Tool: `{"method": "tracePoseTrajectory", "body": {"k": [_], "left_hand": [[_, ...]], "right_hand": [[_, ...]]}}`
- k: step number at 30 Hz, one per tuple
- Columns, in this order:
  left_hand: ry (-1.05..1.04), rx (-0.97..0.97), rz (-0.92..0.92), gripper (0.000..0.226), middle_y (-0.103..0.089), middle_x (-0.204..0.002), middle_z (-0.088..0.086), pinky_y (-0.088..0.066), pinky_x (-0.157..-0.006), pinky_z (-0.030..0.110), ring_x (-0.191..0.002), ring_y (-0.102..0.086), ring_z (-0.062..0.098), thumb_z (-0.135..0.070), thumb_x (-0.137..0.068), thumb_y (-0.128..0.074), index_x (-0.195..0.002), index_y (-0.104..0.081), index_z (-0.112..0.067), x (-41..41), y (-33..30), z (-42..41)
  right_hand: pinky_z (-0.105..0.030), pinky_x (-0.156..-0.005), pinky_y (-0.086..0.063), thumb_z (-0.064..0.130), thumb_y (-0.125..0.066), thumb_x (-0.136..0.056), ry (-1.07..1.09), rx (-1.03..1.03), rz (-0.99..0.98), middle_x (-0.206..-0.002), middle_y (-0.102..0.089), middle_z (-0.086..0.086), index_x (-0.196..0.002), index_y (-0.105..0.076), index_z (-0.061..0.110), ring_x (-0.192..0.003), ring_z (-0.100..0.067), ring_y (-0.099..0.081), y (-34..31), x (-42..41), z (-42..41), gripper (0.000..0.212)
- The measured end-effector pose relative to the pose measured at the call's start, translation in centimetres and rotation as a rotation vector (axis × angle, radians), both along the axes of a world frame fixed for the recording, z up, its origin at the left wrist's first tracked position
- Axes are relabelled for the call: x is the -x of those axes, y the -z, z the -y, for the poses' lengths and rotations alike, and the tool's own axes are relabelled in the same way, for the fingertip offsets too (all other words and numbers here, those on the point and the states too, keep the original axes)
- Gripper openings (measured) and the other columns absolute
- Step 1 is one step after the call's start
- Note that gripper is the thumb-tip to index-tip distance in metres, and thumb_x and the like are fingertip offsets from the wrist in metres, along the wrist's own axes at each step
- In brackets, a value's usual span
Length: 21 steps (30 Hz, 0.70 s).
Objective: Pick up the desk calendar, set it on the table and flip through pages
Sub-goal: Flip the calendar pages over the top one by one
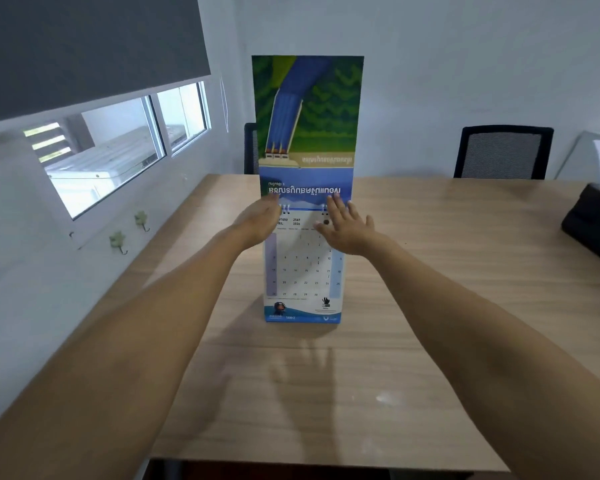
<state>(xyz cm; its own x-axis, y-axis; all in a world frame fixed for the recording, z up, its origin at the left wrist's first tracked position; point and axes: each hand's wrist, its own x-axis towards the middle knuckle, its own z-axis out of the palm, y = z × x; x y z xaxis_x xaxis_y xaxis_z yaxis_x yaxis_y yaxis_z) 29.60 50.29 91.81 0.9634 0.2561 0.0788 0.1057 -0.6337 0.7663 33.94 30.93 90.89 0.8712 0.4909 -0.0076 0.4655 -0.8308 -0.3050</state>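
The desk calendar [302, 271] stands upright on the wooden table [430, 306], its white April grid page facing me. One page [307, 126] with a green and blue picture is lifted straight up above the spiral binding, its print upside down. My left hand [260, 220] reaches to the binding's left end, fingers at the foot of the raised page. My right hand [343, 226] lies flat with fingers spread against the top right of the calendar, fingertips touching the raised page. Whether either hand pinches the page is hidden.
A black mesh chair [503, 152] stands behind the table's far right; another chair [251, 147] is partly hidden behind the raised page. A black bag [593, 226] sits at the table's right edge. A window and wall hooks [118, 240] are on the left.
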Motion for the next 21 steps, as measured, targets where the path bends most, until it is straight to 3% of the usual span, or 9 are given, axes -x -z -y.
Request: {"method": "tracePoseTrajectory", "body": {"k": [3,7,11,14,17,19,21], "left_hand": [[0.066,-0.190,-0.036,0.046,-0.045,-0.145,0.014,-0.037,-0.105,0.039,-0.128,-0.045,0.028,-0.025,-0.094,-0.027,-0.134,-0.044,-0.010,-0.8,0.5,0.0],[0.094,-0.270,-0.068,0.050,-0.043,-0.145,0.017,-0.035,-0.108,0.049,-0.132,-0.039,0.032,-0.026,-0.091,-0.031,-0.135,-0.041,-0.004,-1.2,1.3,-0.3],[0.020,-0.280,0.043,0.059,-0.021,-0.158,0.007,-0.018,-0.119,0.042,-0.145,-0.018,0.023,-0.036,-0.096,-0.030,-0.149,-0.022,-0.013,-0.9,2.5,-0.6],[-0.173,-0.109,0.076,0.069,-0.008,-0.161,0.001,-0.012,-0.118,0.040,-0.148,-0.008,0.019,-0.053,-0.095,-0.025,-0.152,-0.008,-0.018,0.3,4.7,-0.5],[-0.223,0.182,-0.011,0.072,-0.019,-0.159,0.003,-0.022,-0.112,0.041,-0.144,-0.021,0.021,-0.063,-0.091,-0.017,-0.151,-0.019,-0.023,1.7,7.1,0.2],[-0.094,0.387,-0.035,0.062,-0.042,-0.146,-0.005,-0.035,-0.099,0.030,-0.127,-0.045,0.008,-0.063,-0.092,-0.009,-0.136,-0.045,-0.038,2.7,8.2,0.9],[-0.009,0.500,-0.058,0.057,-0.053,-0.121,-0.018,-0.046,-0.076,0.013,-0.092,-0.056,-0.014,-0.065,-0.091,-0.004,-0.109,-0.058,-0.058,3.7,8.5,1.7]], "right_hand": [[-0.060,-0.114,0.005,0.060,-0.017,-0.093,0.012,0.053,0.037,-0.160,0.020,0.008,-0.151,0.013,0.026,-0.149,-0.020,0.014,0.9,-0.9,0.0,0.073],[-0.062,-0.113,0.006,0.061,-0.017,-0.092,0.039,0.043,0.067,-0.162,0.012,0.006,-0.151,0.010,0.025,-0.150,-0.020,0.010,1.4,-1.5,-0.2,0.074],[-0.056,-0.116,0.006,0.061,-0.018,-0.092,0.134,-0.141,0.081,-0.161,0.017,0.000,-0.151,0.013,0.020,-0.149,-0.021,0.014,2.5,-1.3,-0.1,0.078],[-0.052,-0.120,-0.002,0.054,-0.029,-0.094,0.330,-0.550,-0.071,-0.162,0.010,-0.003,-0.152,0.008,0.015,-0.150,-0.022,0.007,4.7,-0.5,-0.1,0.079],[-0.047,-0.109,-0.028,0.042,-0.038,-0.093,0.465,-0.966,-0.489,-0.153,-0.025,-0.003,-0.147,-0.012,0.019,-0.138,-0.024,-0.029,6.7,-0.1,0.2,0.064],[-0.037,-0.093,-0.033,0.041,-0.035,-0.093,0.455,-1.088,-0.708,-0.137,-0.042,0.001,-0.140,-0.026,0.021,-0.117,-0.019,-0.042,7.7,0.6,0.6,0.052],[-0.031,-0.084,-0.039,0.043,-0.031,-0.094,0.389,-1.131,-0.799,-0.130,-0.053,-0.001,-0.126,-0.048,0.025,-0.109,-0.016,-0.051,8.5,1.1,1.0,0.041]]}}
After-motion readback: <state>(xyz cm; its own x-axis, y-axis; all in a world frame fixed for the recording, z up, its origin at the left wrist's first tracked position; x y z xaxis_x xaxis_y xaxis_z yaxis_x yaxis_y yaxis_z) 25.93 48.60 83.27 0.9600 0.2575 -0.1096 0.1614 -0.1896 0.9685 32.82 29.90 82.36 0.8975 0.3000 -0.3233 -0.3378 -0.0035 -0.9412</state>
